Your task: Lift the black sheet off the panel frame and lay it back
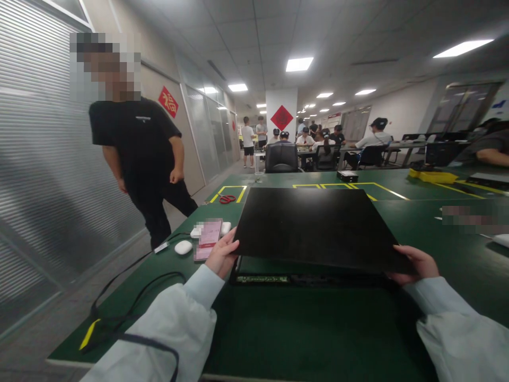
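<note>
Black panel: in your two hands, raised over the near part of the green table. Long axis runs left-right across your view; broad, dark, glossy face points up, one long edge toward you. Whether its far edge touches the table, can't tell.

Your left hand grips the near left corner, thumb on top. Your right hand grips the near right corner, also thumb on top, fingers under the edge.

Just below the panel's near edge: a dark frame strip, parallel to it, with a green circuit board showing at the left part. How the strip meets the panel is unclear.

Beside your left hand: phone, screen lit pink, text too small to read; rounded white case left of it. Black cable loops at the table's left edge, yellow tag by it. Red-handled scissors lie beyond, near yellow tape.

Far right on the table: yellow tray.

Writing: red diamond sign at left reads 福 in gold; red pillar sign is illegible. Standing person, black T-shirt, chest print unreadable.
</note>
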`<act>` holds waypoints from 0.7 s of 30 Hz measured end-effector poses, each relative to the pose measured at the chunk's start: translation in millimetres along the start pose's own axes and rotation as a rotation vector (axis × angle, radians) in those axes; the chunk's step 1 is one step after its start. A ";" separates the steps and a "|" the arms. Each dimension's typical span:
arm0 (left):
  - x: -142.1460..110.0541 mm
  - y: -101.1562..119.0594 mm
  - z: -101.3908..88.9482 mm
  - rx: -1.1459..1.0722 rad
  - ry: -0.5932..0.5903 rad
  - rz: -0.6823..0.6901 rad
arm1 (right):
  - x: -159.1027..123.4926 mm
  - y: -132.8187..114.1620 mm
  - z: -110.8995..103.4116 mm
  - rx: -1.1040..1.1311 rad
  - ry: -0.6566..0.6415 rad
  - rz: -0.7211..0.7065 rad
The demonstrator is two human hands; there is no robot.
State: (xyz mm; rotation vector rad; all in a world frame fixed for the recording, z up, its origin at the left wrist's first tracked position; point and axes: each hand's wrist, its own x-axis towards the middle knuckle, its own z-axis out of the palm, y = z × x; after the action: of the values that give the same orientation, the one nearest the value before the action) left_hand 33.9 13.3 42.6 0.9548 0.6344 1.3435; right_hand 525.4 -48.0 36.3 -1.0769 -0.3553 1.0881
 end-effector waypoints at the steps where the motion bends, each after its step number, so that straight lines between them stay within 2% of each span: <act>1: -0.4 1.2 0.7 0.002 0.005 0.004 | 1.7 -1.2 -2.3 -0.023 0.009 0.070; 3: -1.0 3.3 2.1 0.000 0.020 0.019 | 1.2 -2.1 -3.3 -0.056 0.006 0.156; 5: -1.4 4.9 3.7 -0.007 0.050 0.032 | -5.6 0.6 0.5 -0.050 -0.046 0.116; 6: -1.4 5.3 4.6 -0.010 0.070 0.034 | -10.7 3.0 3.3 -0.023 -0.071 0.037; 8: -1.4 5.8 6.4 -0.010 0.124 0.039 | -21.3 8.5 8.9 -0.036 -0.198 -0.026; 10: -1.3 5.6 7.8 -0.011 0.184 0.048 | -28.9 12.0 13.0 -0.078 -0.292 -0.022; 12: -1.2 4.7 8.9 -0.013 0.222 0.064 | -31.4 12.0 15.8 -0.096 -0.334 -0.001; 14: -0.9 2.9 9.1 0.003 0.215 0.085 | -29.6 8.5 18.2 -0.081 -0.313 0.019; 16: 0.0 0.4 7.7 0.061 0.193 0.098 | -26.0 2.9 19.6 -0.042 -0.236 0.030; 19: 2.9 -3.7 0.4 0.249 0.190 0.089 | -20.6 -5.1 17.5 0.035 -0.107 0.011; 21: 5.5 -6.6 -7.9 0.425 0.185 0.096 | -17.6 -8.7 14.0 0.093 -0.098 -0.022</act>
State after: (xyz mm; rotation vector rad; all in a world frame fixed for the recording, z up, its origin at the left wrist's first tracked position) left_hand 31.4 20.5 33.8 1.2198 1.0561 1.4212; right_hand 512.0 -55.9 54.7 -0.9370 -0.3900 1.1299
